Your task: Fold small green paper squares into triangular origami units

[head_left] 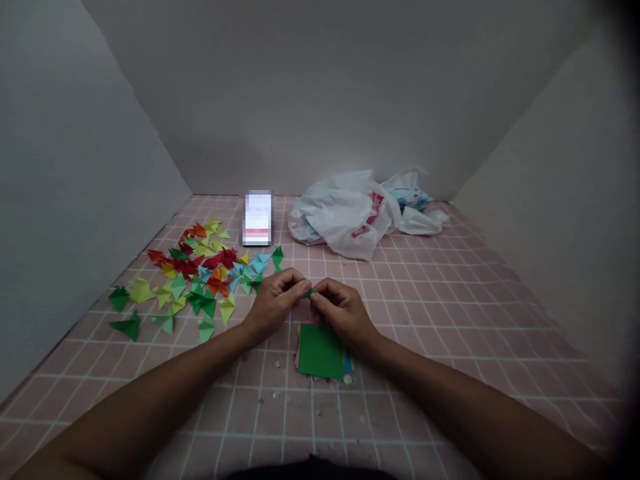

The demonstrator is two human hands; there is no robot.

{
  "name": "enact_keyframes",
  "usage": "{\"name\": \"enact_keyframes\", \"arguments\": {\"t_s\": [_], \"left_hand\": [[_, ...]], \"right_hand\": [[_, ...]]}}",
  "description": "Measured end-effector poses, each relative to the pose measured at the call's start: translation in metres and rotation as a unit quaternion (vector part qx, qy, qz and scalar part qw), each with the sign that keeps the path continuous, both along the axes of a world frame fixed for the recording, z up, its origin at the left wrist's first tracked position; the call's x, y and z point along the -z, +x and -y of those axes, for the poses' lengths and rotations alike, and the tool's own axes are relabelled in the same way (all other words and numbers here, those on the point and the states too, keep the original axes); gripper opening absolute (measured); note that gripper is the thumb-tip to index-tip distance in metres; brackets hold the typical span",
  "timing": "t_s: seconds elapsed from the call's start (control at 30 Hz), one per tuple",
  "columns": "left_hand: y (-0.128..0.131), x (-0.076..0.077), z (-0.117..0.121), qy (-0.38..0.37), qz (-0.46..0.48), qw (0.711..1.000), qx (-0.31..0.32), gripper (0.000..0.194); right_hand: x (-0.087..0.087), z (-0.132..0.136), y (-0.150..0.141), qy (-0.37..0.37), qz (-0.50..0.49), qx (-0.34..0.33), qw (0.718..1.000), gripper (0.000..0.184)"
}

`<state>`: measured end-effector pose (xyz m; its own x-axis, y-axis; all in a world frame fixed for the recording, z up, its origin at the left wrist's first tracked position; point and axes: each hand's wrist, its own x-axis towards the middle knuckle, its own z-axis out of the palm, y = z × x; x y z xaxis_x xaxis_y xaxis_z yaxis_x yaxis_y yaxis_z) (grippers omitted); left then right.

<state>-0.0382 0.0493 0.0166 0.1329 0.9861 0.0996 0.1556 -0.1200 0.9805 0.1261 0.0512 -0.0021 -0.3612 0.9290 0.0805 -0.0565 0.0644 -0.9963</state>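
Observation:
Between my two hands is a small piece of folded green paper (308,293), mostly covered by the fingers. My left hand (278,301) pinches one side of it with thumb and forefinger. The opposite side is gripped by my right hand (345,311) in the same way. Just below the hands lies a stack of square coloured paper (321,351), a green sheet on top and pink, yellow and blue edges showing. To the left, many folded paper pieces (202,301) in green, yellow, red, orange and light blue are spread about.
A lit phone (257,219) stands upright behind the folded pieces. Crumpled white plastic bags (345,210) lie at the back. The cloth (415,320) has a pink and white grid, with small scraps near the stack. Pale walls (310,93) enclose the back and both sides.

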Motion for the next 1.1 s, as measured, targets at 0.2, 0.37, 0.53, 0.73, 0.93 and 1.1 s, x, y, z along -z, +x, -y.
{"name": "enact_keyframes", "arguments": {"t_s": [0.2, 0.37, 0.53, 0.73, 0.93, 1.1], "left_hand": [[0.002, 0.007, 0.0, 0.009, 0.003, 1.0, 0.0, 0.033], [0.004, 0.014, -0.002, -0.03, 0.043, 0.998, 0.028, 0.028], [0.0, 0.009, 0.0, 0.023, -0.023, 0.999, 0.037, 0.024], [0.004, 0.016, 0.003, 0.033, -0.034, 0.999, 0.024, 0.033], [0.005, 0.02, 0.001, -0.023, 0.033, 0.997, 0.063, 0.024], [-0.001, 0.015, -0.001, 0.035, -0.067, 0.993, 0.094, 0.023]], "right_hand": [[-0.001, 0.001, 0.002, -0.025, -0.014, -0.007, 1.0, 0.022], [0.005, -0.001, 0.004, -0.024, -0.031, 0.013, 0.999, 0.027], [0.004, -0.004, 0.005, 0.001, -0.018, -0.018, 1.0, 0.028], [0.002, -0.002, 0.006, 0.058, 0.039, -0.014, 0.997, 0.025], [0.009, -0.006, 0.009, 0.056, 0.041, 0.013, 0.997, 0.03], [0.009, -0.009, 0.008, 0.001, 0.013, 0.001, 1.0, 0.026]]}}
